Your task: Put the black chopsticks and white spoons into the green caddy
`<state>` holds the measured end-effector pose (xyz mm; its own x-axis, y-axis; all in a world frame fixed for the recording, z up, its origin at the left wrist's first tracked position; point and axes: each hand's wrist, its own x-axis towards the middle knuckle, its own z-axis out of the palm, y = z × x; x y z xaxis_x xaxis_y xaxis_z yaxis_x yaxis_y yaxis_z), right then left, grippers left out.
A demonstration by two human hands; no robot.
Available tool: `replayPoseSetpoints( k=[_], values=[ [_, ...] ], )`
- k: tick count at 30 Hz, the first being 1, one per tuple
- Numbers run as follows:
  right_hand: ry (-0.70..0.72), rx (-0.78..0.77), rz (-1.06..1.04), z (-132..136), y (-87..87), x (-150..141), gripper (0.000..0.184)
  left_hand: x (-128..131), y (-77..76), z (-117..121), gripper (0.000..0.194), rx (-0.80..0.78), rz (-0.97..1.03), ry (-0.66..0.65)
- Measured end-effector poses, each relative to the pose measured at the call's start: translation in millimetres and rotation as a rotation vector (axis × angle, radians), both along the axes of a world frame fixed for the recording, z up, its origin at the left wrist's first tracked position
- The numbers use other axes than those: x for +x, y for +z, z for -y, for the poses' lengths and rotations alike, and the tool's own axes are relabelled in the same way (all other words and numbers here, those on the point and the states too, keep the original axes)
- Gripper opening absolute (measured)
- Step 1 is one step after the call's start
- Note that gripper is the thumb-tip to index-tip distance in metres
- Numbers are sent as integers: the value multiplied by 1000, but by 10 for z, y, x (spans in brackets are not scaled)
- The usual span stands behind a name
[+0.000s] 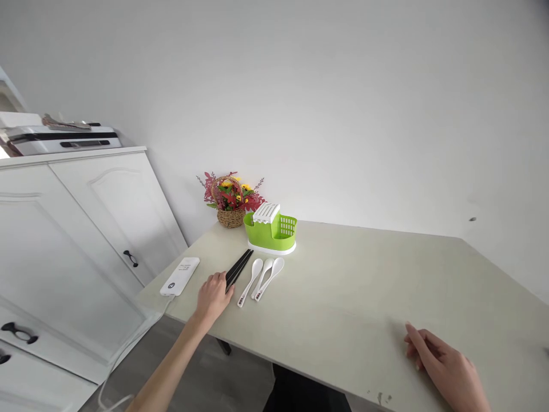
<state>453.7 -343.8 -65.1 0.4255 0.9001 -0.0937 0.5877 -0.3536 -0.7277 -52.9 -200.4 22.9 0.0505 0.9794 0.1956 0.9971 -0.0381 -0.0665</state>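
My left hand (213, 294) is closed around the near end of several black chopsticks (238, 266), which lie on the table and point away from me. Just right of them are three white spoons (256, 278) with their bowls facing away. Behind the spoons stands a green utensil caddy (261, 234) with a white slotted top and a white base. Off to the right, my right hand (441, 360) rests by the table's near side, its fingers loosely curled and nothing visible in it.
A white power bank (180, 276) with a cable (141, 335) lies at the table's left edge. A wicker flower basket (231, 217) stands behind the caddy against the wall. White cabinets (77, 246), with a suitcase (64, 140) on top, are beside the pale table (364, 286).
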Motion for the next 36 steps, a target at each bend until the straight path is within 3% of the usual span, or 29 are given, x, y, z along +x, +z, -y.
replayPoseSetpoints(
  k=[4, 8, 13, 20, 27, 36],
  values=[
    [3, 51, 18, 11, 34, -32, 64, 121, 185, -119, 24, -150, -57, 100],
    [-10, 55, 5, 32, 76, -73, 64, 173, 216, -272, 18, -202, -82, 128],
    [-7, 28, -27, 46, 83, -79, 63, 147, 142, -359, 24, -199, -112, 133],
    [-18, 49, -38, 54, 101, -81, 63, 67, -9, -288, 33, -142, -130, 111],
    [-20, 2, -71, 26, 79, -56, 66, -72, -155, -218, 27, -50, -65, 114],
    [-15, -2, -72, 28, 54, -44, 67, -198, -259, -213, 34, 118, 284, 154]
  ],
)
